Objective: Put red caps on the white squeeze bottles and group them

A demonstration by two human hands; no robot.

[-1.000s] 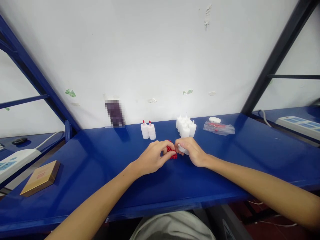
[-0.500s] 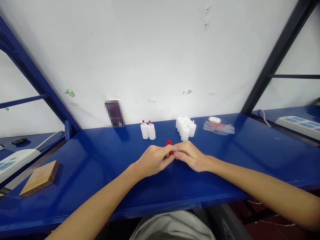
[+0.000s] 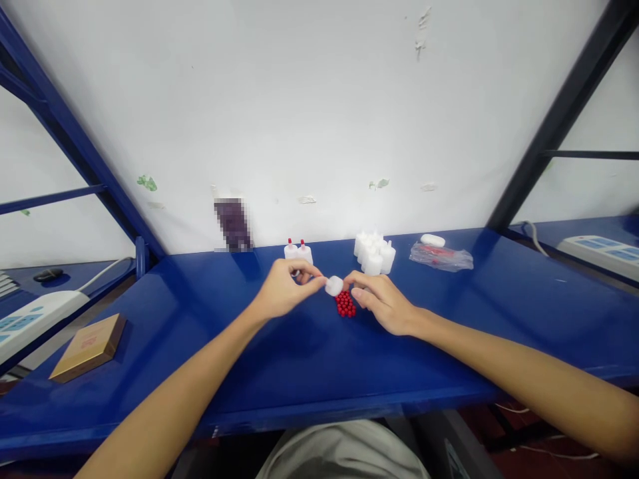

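Between my two hands a small white bottle point(image 3: 334, 286) is tilted, its bottom facing me. The thumb and fingers of my left hand point(image 3: 292, 286) pinch its left end, where a bit of red shows. My right hand point(image 3: 382, 299) is beside the bottle's right side, fingers curled and thumb apart from the index finger, with nothing visible in it. Just below the bottle, several red caps point(image 3: 345, 305) lie grouped on the blue table. Two white bottles with red caps point(image 3: 305, 253) stand behind my left hand, and several uncapped white bottles point(image 3: 373, 254) stand behind my right hand.
On the blue table point(image 3: 279, 372), a clear plastic bag with red pieces point(image 3: 442, 257) and a white oval object point(image 3: 432, 240) lie at back right. A gold box point(image 3: 90, 347) is at left. Power strips point(image 3: 37, 319) lie beyond the frame, and a pixelated dark object point(image 3: 233, 224) stands by the wall.
My hands have moved apart. The white bottle now shows between them, and more of the red caps is uncovered. My left hand has moved left and up. The view has shifted slightly.
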